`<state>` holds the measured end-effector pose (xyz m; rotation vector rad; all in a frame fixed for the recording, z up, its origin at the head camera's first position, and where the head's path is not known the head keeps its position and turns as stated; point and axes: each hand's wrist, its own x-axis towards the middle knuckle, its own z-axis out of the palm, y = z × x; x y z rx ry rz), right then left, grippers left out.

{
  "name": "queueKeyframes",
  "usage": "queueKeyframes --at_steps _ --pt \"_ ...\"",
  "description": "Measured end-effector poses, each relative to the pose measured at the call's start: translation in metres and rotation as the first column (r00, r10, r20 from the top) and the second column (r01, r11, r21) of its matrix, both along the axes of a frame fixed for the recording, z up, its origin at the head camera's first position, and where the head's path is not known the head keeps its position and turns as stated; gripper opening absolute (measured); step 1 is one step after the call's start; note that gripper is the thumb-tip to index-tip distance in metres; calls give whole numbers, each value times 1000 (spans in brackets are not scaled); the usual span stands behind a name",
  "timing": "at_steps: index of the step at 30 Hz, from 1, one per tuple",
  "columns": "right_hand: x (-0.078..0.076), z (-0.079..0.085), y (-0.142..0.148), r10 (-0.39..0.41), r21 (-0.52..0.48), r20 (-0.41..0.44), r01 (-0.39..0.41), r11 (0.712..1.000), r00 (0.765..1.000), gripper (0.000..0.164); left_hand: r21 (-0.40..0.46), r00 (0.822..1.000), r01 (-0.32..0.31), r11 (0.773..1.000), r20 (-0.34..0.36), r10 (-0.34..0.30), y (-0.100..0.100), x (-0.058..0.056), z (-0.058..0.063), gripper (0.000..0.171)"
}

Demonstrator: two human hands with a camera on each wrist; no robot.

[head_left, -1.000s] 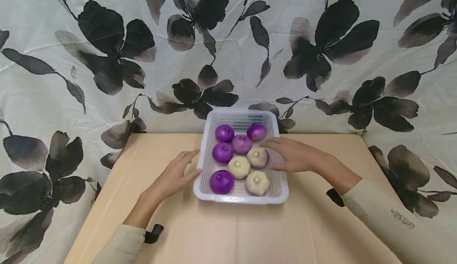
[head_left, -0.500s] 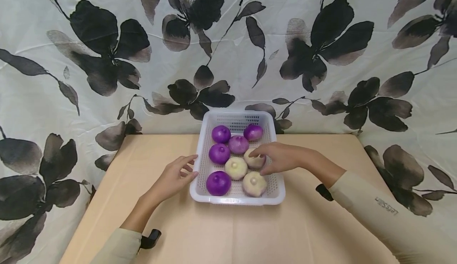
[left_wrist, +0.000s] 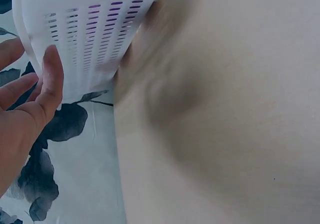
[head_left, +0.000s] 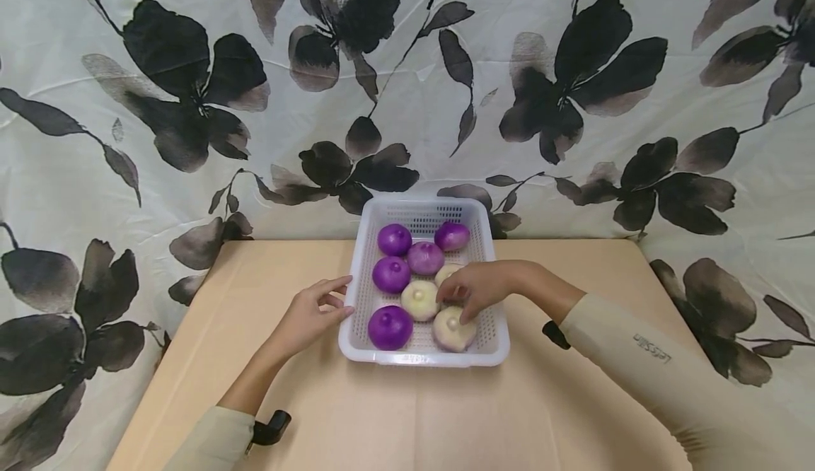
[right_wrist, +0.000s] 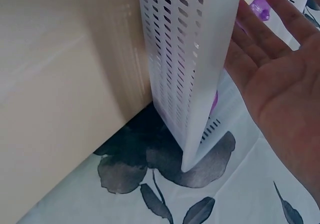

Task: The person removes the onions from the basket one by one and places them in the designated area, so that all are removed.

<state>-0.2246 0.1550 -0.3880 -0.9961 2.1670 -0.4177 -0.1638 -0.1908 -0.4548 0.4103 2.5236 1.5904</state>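
Note:
A white perforated plastic basket (head_left: 423,359) holds several glossy purple onions (head_left: 390,327) and three pale, purple-tinged onions. The person's right hand (head_left: 480,287) is inside the basket's right side, fingers bent downward above the pale ones. Its thumb is at the front pale onion (head_left: 453,335), and its fingertips are beside the middle pale onion (head_left: 419,301). Most of the rear pale onion (head_left: 448,273) is hidden behind that hand. At the left rim, the left hand (head_left: 315,315) has its relaxed fingertips against the basket; the left wrist view shows its thumb (left_wrist: 52,69) by the outer wall.
The basket stands toward the back of a light tan tabletop (head_left: 420,414). Behind the table hangs a white cloth (head_left: 458,103) with dark flowers. Each wrist wears a black strapped device, such as the left one (head_left: 272,427).
The right hand has moved left and downward from the basket's right rim, over the rear pale onion, toward the front and middle ones. The left hand stays at the left rim.

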Motion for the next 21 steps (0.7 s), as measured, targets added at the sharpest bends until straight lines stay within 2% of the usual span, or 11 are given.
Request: queueKeyframes --at_steps 4,8,16,21 --pt "-2 -2 -4 31 25 19 -31 999 999 49 92 996 2 996 83 -10 0 -1 1 60" --pt "-5 -5 -8 41 62 44 -43 997 998 47 146 991 9 989 131 -28 0 -2 0 61" --pt "-6 -13 -12 5 178 42 -12 984 999 49 154 990 -2 988 137 -19 1 -4 -3 62" --pt "-4 -17 -14 -3 210 39 -5 978 999 54 165 990 -5 986 141 -19 1 -3 -3 62"
